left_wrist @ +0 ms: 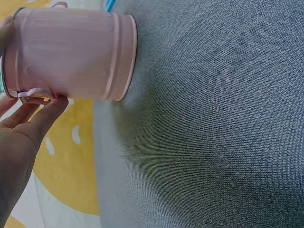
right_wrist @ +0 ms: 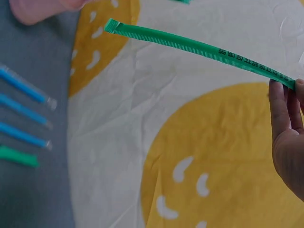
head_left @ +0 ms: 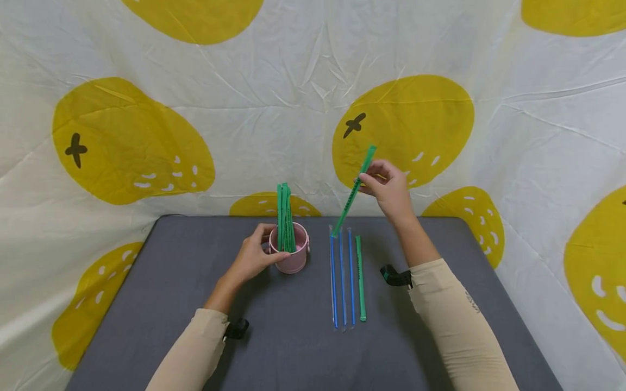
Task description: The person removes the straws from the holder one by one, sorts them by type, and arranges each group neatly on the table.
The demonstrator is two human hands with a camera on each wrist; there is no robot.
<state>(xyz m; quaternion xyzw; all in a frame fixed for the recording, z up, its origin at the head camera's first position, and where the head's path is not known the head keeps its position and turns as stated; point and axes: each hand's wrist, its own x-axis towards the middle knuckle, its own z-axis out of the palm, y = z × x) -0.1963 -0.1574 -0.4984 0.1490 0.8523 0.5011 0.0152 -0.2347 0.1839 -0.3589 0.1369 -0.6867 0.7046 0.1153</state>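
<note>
A small pink bucket (head_left: pixel 292 265) stands on the table, with several green-wrapped straws (head_left: pixel 285 217) upright in it. My left hand (head_left: pixel 251 255) holds the bucket from its left side, thumb at the near rim and fingers round the back by a handle (left_wrist: pixel 38 92). Raised above the table, my right hand (head_left: pixel 391 191) pinches a green-wrapped straw (head_left: pixel 353 195) near its upper end. Dark print runs along this straw (right_wrist: pixel 190 48), and its free end slants down to the left.
Three blue straws (head_left: pixel 343 288) in clear wrappers lie side by side right of the bucket. Next to them lies another green-wrapped straw (head_left: pixel 361 279). Behind the grey table (head_left: pixel 186 271) hangs a white cloth (head_left: pixel 274 146) with yellow shapes.
</note>
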